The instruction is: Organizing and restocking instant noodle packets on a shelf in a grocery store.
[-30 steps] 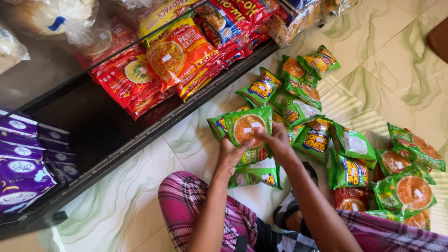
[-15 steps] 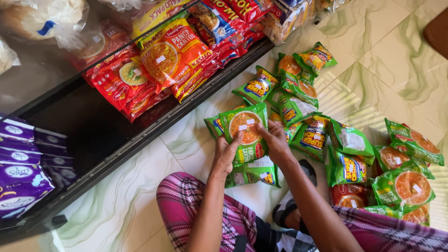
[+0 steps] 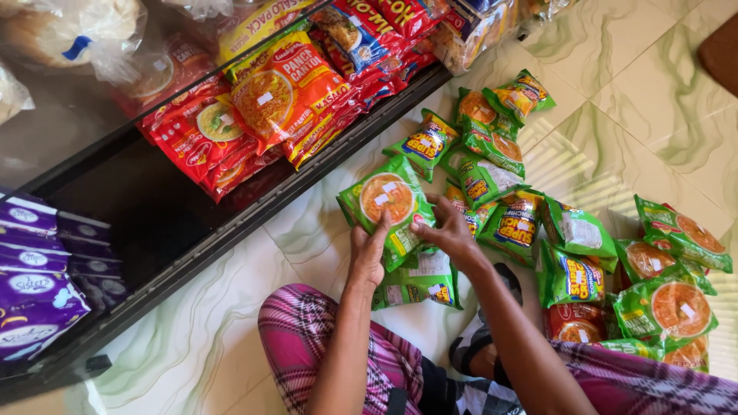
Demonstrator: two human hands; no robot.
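Red packets [image 3: 231,138] in dark shelf [image 3: 154,223]

Glossy crinkled plastic film wraps the green noodle packets [image 3: 388,207] and red noodle packets [image 3: 207,138]; the marbled floor tiles [image 3: 638,115] shine smooth and polished; the pink plaid trousers [image 3: 307,338] look soft matt cloth
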